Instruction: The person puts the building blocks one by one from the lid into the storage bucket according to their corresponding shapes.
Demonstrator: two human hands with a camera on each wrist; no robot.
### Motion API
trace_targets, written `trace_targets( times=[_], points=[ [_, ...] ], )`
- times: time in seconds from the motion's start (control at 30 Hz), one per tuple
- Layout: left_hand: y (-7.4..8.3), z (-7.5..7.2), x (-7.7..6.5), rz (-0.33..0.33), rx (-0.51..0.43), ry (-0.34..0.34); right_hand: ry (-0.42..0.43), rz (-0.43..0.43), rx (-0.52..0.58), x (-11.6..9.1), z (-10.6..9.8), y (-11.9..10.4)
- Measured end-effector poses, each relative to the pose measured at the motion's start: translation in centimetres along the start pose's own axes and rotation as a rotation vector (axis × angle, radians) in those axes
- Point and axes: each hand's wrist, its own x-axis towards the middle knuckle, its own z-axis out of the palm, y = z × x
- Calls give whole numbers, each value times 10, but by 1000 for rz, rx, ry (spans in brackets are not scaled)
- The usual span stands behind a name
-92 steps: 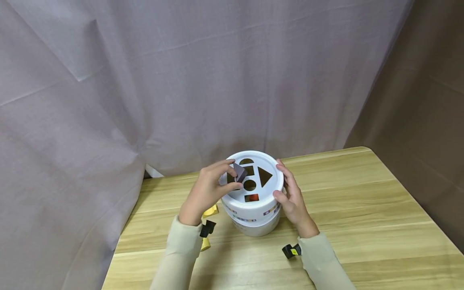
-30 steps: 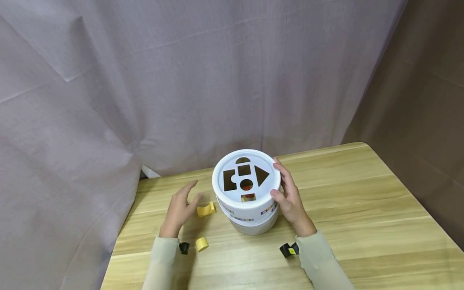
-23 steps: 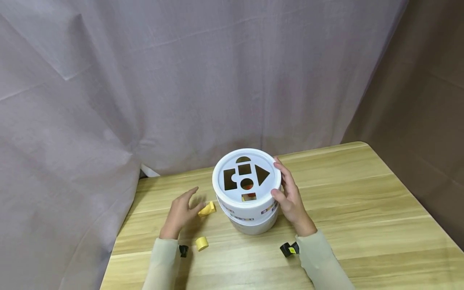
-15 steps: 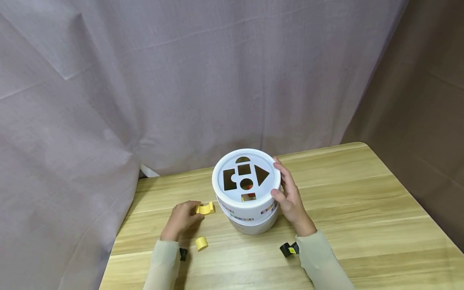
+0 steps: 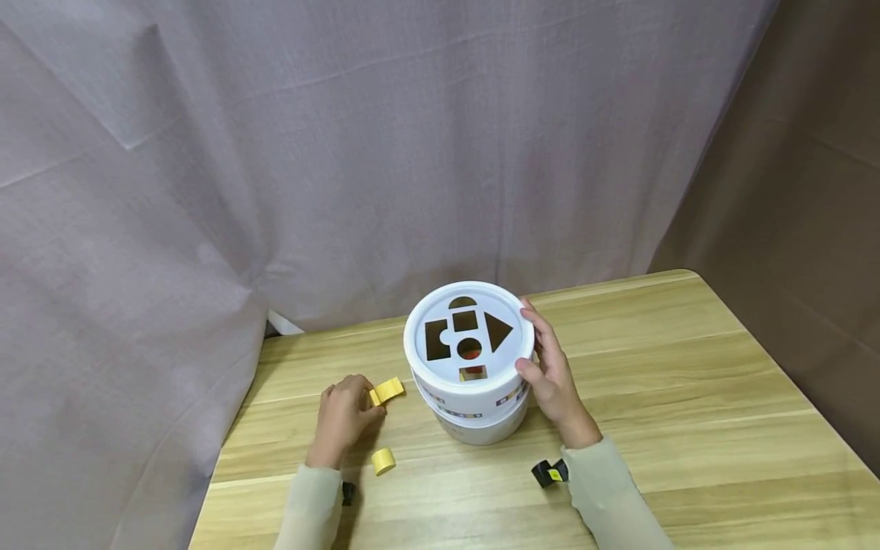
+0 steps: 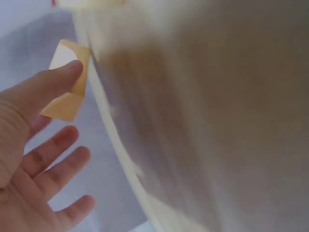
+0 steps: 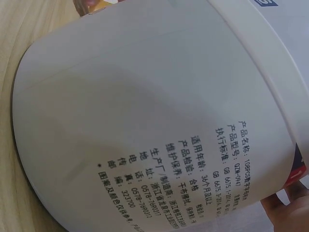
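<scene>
Thumb and index finger of my left hand (image 5: 341, 422) pinch one end of a yellow arch block (image 5: 390, 389), left of the white bucket (image 5: 481, 433). In the left wrist view the thumb lies across the arch block (image 6: 63, 106), and the other fingers are spread apart. My right hand (image 5: 558, 393) grips the right side of the bucket's lid, thumb on the rim and fingers around the far side. The lid (image 5: 440, 373) has cut-out holes of several shapes, with red and yellow visible below. The right wrist view shows the bucket's printed wall (image 7: 106, 96) and fingertips (image 7: 293, 212) at its edge.
A small yellow cylinder block (image 5: 383, 461) lies on the wooden table (image 5: 687, 428), nearer to me than the arch block. Black wrist cameras (image 5: 548, 473) stick out from the sleeves. Behind the table hangs a grey curtain (image 5: 412, 153).
Earlier my left hand held a dark block over the lid; then it was at the left without it. It has since taken hold of the yellow arch block and tipped it. The right hand stays put.
</scene>
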Motion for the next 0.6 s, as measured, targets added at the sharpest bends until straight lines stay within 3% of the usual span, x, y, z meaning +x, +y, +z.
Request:
trace_targets(
  times=[0.27, 0.43, 0.6],
  points=[
    [19, 4, -8, 198, -170, -128, 3, -8, 5, 1, -1, 0],
    [34, 9, -1, 162, -163, -199, 2, -16, -3, 0, -1, 2],
    [53, 18, 3, 107, -66, -321, 1, -11, 2, 0, 0, 1]
  ],
)
